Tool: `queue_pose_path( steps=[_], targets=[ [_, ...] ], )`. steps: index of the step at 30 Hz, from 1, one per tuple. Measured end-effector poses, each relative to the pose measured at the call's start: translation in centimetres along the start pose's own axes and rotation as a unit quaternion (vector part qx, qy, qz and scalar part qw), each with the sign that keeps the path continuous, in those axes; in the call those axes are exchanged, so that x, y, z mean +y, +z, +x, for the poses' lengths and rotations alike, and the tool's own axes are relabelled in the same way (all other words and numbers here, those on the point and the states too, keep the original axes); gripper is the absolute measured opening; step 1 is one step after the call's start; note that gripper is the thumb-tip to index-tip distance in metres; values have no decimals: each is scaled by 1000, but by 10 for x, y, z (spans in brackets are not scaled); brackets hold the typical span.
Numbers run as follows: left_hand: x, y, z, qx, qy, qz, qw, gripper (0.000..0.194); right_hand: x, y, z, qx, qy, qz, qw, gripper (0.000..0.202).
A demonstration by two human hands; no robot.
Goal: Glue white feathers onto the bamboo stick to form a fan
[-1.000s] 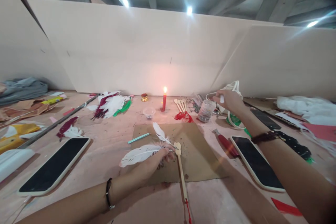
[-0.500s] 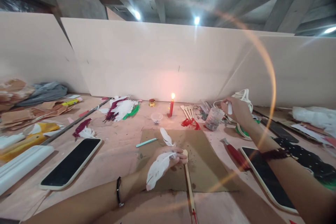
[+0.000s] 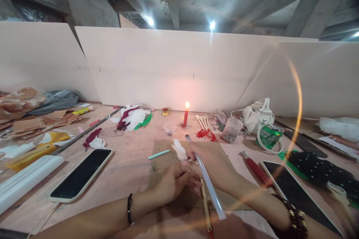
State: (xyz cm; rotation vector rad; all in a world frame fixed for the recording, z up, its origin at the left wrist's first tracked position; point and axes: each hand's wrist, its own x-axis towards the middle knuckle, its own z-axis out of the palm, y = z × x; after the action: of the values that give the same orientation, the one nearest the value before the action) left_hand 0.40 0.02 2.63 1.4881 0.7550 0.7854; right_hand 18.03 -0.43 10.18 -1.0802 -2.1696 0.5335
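Observation:
Over the brown board [image 3: 157,186], my two hands meet. My right hand [image 3: 214,162] is closed round a translucent glue stick [image 3: 209,183] with a dark tip, which slants from the far side down toward me. My left hand [image 3: 172,183] is turned in, its fingers curled against the right hand's. A white feather [image 3: 179,149] sticks up beyond the left fingers, its lower end hidden by the hands. Beneath them lies a slim wooden stick [image 3: 205,203]; its far end is covered. A lit red candle [image 3: 185,118] stands behind the board.
Turquoise tweezers [image 3: 159,154] lie at the board's left edge. Phones [image 3: 82,173] lie on both sides. Farther back are a feather pile [image 3: 134,117], wooden sticks with red tassels [image 3: 203,122], a clear jar [image 3: 232,130], a green can [image 3: 268,137] and a white bag [image 3: 256,114]. A red-handled tool [image 3: 256,170] lies right.
My right hand has come from beside the white bag to the board, bringing the glue stick. My left hand has turned inward, and its lower feather no longer shows.

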Motion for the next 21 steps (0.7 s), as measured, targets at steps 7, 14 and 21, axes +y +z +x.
queue_pose_path(
  steps=[7, 14, 21],
  targets=[
    [0, -3, -1, 14, 6, 75, 997, 56, 16, -6, 16, 69, 49, 70, 994, 34],
    [9, -2, -17, 19, 80, 253, 964, 42, 35, -10, 22, 33, 114, 226, 967, 45],
    [2, -6, -8, 63, 77, 308, 946, 32, 55, -31, 42, -25, 55, 214, 975, 40]
  ],
)
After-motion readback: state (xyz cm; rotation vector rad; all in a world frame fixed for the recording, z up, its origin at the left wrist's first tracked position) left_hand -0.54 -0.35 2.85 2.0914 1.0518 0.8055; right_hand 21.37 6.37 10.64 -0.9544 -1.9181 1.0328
